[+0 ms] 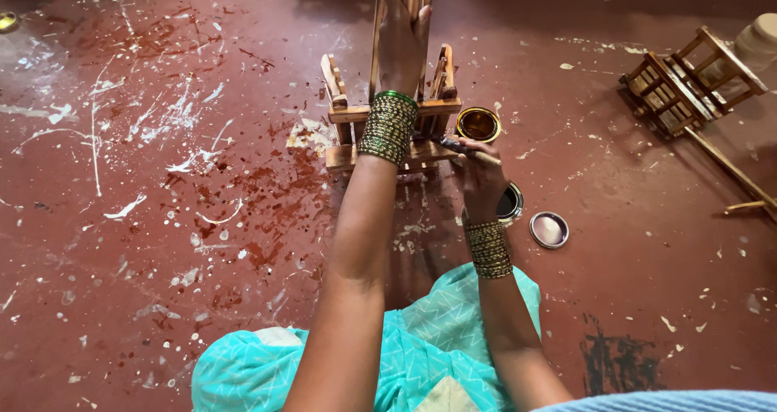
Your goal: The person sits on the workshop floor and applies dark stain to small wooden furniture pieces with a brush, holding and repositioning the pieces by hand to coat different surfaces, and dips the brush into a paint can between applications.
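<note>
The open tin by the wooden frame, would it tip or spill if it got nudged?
The open tin looks squat and round, so it would probably slide rather than tip. Its dark liquid sits lidless, so a hard knock might slop over. It stands close beside the wooden frame.

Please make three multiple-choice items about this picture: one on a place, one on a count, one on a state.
1. Where is the loose round lid?
A. on the floor right of the right hand
B. on the wooden frame
C. in the left hand

2. How many small wooden frames are in view?
A. one
B. two
C. four

3. What is the state of the tin beside the near wooden frame?
A. closed
B. overturned
C. open, with dark liquid inside

Answers:
1 A: it lies on the red floor beside the right hand.
2 B: the left hand holds one; a second frame lies far right.
3 C: the liquid shows inside its rim.
</note>
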Demonstrator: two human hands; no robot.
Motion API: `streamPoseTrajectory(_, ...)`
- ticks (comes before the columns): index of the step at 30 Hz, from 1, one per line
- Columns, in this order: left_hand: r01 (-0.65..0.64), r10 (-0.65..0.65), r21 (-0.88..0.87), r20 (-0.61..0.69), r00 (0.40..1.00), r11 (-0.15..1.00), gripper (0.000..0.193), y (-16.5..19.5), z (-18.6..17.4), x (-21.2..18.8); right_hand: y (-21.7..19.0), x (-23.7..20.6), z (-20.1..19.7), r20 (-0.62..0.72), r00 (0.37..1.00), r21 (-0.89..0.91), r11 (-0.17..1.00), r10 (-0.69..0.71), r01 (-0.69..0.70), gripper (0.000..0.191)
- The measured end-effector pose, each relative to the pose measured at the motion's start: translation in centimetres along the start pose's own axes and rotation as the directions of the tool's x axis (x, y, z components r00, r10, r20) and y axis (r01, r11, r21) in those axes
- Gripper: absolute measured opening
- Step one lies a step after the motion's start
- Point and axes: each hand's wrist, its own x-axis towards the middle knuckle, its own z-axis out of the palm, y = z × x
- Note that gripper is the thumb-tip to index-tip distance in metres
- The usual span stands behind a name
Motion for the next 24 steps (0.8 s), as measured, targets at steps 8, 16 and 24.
streamPoseTrajectory(8, 0.010, -0.010, 0.010, -0.013, 1.000, 1.000, 0.089, 0.2, -0.2, -0.6, -0.3, -0.2, 0.5, 0.033, 0.999, -0.054, 0.998, -0.029, 0.031, 0.017)
streamPoseTrajectory(16, 0.009, -0.010, 0.042, 0.004, 1.000, 0.999, 0.089, 0.2, -0.1, -0.3, -0.4, 0.0, 0.5, 0.019, 0.998, -0.119, 0.991, -0.056, 0.058, 0.014)
streamPoseTrajectory(24, -0.036, 0.037, 0.037, -0.027, 0.999, 0.999, 0.090, 0.2, -0.1, -0.5, -1.3, 0.2, 0.8, 0.037, 0.999, -0.274, 0.961, -0.036, 0.045, 0.017)
